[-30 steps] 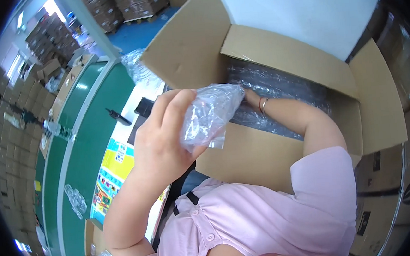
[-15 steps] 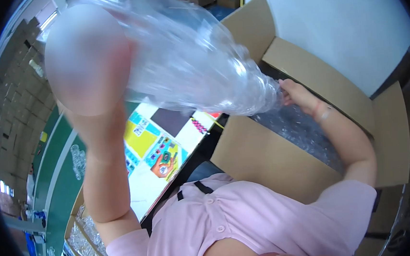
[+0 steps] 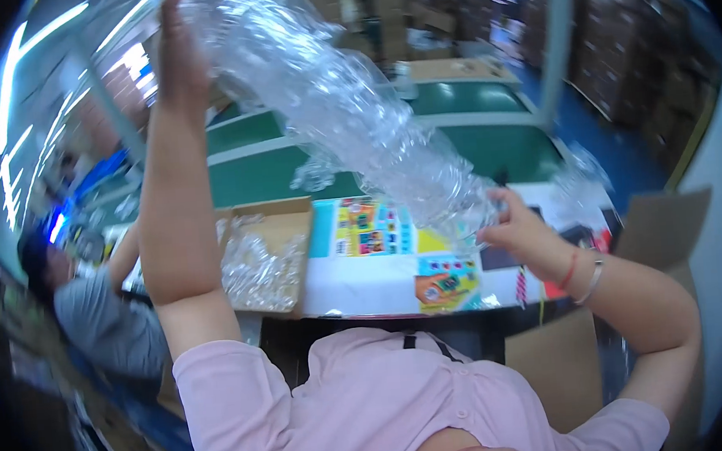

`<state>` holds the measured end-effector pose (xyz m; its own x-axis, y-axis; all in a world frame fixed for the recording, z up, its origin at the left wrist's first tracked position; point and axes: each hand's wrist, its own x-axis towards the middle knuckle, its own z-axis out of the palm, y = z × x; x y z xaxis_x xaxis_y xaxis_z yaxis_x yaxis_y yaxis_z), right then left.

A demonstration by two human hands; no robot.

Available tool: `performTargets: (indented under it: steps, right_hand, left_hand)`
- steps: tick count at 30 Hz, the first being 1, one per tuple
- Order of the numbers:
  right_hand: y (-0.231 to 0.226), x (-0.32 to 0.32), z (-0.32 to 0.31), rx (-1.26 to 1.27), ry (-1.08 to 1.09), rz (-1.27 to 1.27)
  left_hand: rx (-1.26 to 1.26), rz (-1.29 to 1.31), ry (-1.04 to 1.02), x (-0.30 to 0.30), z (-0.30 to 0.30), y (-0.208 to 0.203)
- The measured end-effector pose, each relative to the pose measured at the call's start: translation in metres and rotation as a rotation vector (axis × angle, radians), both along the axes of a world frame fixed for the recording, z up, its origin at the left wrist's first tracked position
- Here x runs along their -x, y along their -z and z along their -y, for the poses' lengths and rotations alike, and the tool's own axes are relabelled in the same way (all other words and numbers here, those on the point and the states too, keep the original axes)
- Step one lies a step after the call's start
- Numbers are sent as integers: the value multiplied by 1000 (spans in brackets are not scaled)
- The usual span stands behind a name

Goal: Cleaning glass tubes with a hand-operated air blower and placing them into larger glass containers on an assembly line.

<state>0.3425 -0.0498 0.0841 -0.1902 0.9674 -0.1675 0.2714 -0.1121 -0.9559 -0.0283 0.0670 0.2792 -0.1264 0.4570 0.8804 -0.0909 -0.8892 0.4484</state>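
Note:
A long, crinkled clear plastic bag stretches slantwise from upper left down to the right, above the table. At its upper end my left hand is raised high, closed on the plastic; its fingertips are blurred and partly beyond the upper edge. My right hand pinches the lower end between thumb and fingers, and a red string and a light bracelet circle that wrist. Whether anything lies inside the bag is hard to tell through the glare.
A cardboard tray of clear plastic pieces sits on the table beside colourful printed sheets. An open carton stands at lower right. Green belts run behind. A person in grey works at the left.
My view has swung from the open carton toward the table and green belts. Both hands have carried the plastic bag along, from over the carton to over the table.

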Motion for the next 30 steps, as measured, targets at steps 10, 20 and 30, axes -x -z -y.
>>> performTargets:
  steps: [10, 20, 30]
  right_hand:
    - [127, 157, -106, -74, -367, 270]
    - [167, 209, -139, -281, -405, 442]
    - [163, 226, -143, -753, 154, 26]
  left_hand:
    - [142, -113, -103, 40, 31, 62]
    - [321, -144, -347, 18, -3, 92]
    - [232, -290, -324, -39, 5, 99]
